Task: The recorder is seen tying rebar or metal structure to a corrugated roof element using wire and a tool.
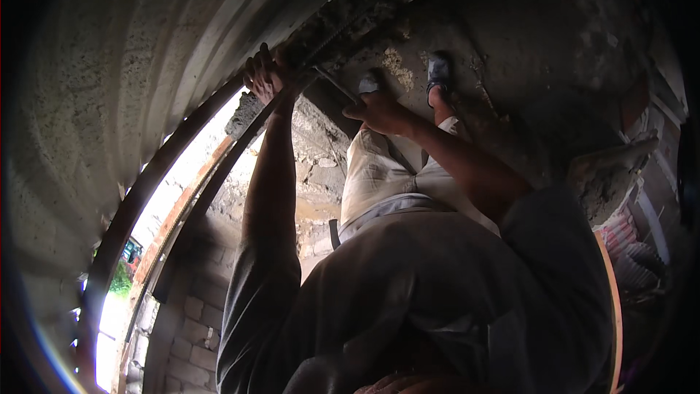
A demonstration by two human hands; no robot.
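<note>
My left hand [267, 76] has its fingers bent over a long dark beam [175, 142] along the edge of a ribbed grey sheet [127, 58], beside a thinner dark strip [213, 182]. My right hand [370, 111] is closed around a straight metal rod [334, 82], whose far end touches the dark strip near my left hand. Ridged rebar [329, 38] runs along the crumbly concrete edge beyond them. What lies right under my left fingers is too dark to make out clearly.
My sandalled feet [437, 69] stand on dusty concrete [510, 29]. A bright gap with a block wall [197, 328] is at left. At right are a mortar-crusted board [605, 175], crumpled pinkish material [627, 241] and an upright plank edge [612, 306].
</note>
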